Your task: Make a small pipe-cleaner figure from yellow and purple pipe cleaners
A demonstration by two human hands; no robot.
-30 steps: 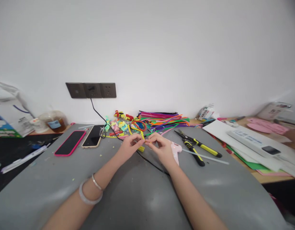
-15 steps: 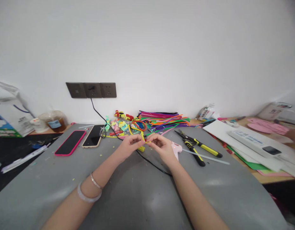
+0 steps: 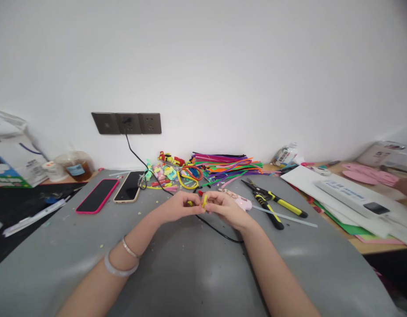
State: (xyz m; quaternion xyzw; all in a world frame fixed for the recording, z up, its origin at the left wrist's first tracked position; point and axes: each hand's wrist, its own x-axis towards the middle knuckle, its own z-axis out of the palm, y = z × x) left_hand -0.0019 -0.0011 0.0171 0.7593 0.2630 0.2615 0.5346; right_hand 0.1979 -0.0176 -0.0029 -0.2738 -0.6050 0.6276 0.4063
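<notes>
Above the grey tabletop, a small piece of bent yellow pipe cleaner (image 3: 204, 201) sits between my fingertips. My left hand (image 3: 180, 205) has thumb and fingers closed on its left part, which the fingers largely hide. From the other side my right hand (image 3: 223, 207) pinches it. A small red tip (image 3: 200, 193) shows just above the pinch; I cannot tell whether it is joined to the yellow piece. Behind my right hand lies a pink glue gun (image 3: 243, 203), partly covered by it. A yellow loop (image 3: 186, 180) rests behind the hands.
Colourful pipe cleaners (image 3: 226, 165) lie along the wall, beside small craft pieces (image 3: 167, 171). Yellow-and-black pliers (image 3: 272, 200) lie to the right, near stacked papers (image 3: 342, 202). Two phones (image 3: 98, 196) are on the left. A black cable (image 3: 218, 232) crosses the table under my hands.
Both hands have come slightly lower and nearer to me. The yellow piece has turned more upright between the fingers, and the long yellow strand behind no longer reaches them.
</notes>
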